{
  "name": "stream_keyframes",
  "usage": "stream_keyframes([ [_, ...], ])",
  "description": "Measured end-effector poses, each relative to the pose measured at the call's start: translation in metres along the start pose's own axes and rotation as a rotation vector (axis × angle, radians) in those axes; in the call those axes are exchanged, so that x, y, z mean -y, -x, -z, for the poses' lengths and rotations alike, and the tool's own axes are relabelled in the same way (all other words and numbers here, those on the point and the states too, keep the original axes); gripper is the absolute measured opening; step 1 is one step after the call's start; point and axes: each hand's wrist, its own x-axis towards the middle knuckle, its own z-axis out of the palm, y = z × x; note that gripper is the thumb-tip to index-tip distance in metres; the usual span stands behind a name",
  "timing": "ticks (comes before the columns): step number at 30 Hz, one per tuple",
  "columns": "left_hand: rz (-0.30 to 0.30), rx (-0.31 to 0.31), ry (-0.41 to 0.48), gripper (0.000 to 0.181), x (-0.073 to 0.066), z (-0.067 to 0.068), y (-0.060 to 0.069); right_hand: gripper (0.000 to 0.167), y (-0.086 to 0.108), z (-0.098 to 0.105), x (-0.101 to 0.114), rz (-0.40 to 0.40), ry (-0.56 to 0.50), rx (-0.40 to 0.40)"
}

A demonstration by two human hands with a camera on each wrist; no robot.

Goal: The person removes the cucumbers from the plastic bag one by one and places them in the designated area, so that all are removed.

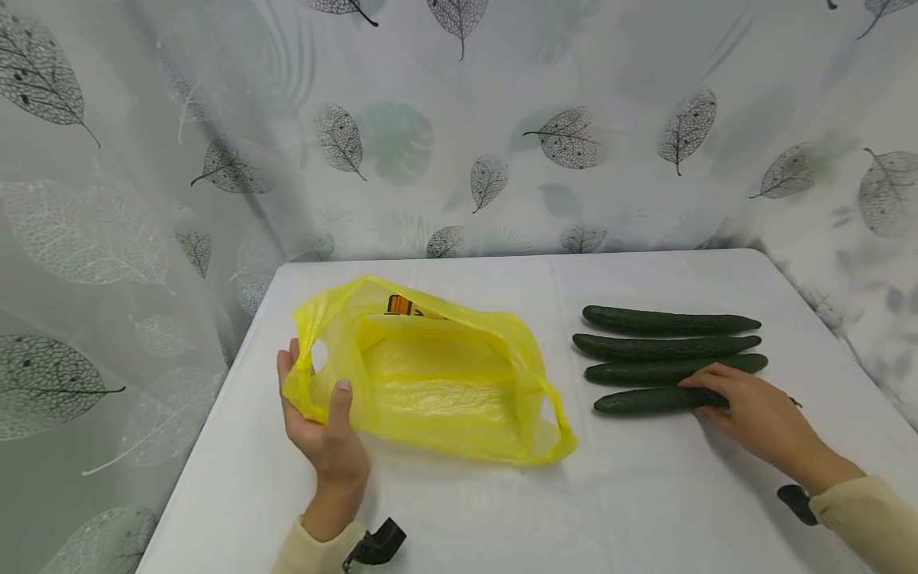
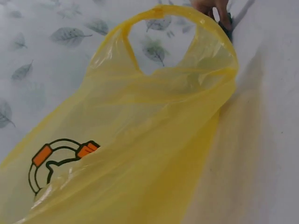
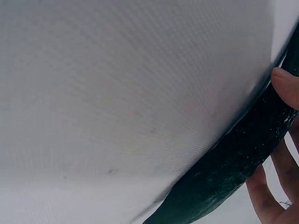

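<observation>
A yellow plastic bag with two loop handles lies on its side on the table, its mouth spread wide. My left hand holds the bag's left handle, thumb in front and fingers behind. The left wrist view shows the bag's other handle and a printed side, but not the left hand itself. My right hand grips the nearest cucumber by its right part. In the right wrist view, thumb and fingers lie on opposite sides of that cucumber.
Three more dark green cucumbers lie side by side just beyond the gripped one, roughly parallel. The table wears a white cloth. A leaf-patterned curtain hangs behind it and along both sides.
</observation>
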Motion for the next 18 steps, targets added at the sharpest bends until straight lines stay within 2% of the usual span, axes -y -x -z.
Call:
stream_keyframes([
  [5, -0.245, 0.030, -0.084, 0.082, -0.013, -0.001, -0.015, 0.048, 0.001, 0.001, 0.003, -0.010, 0.023, -0.006],
  [9, -0.422, 0.051, -0.195, 0.082, -0.035, -0.016, -0.019, 0.046, 0.001, 0.004, 0.005, -0.024, 0.020, 0.013],
  [14, -0.534, 0.152, -0.388, 0.080, -0.060, -0.041, -0.016, 0.045, -0.001, 0.012, 0.010, -0.070, -0.005, 0.065],
  [18, -0.593, 0.256, -0.457, 0.077, -0.065, -0.056, -0.014, 0.047, -0.006, 0.023, 0.018, -0.113, -0.052, 0.084],
])
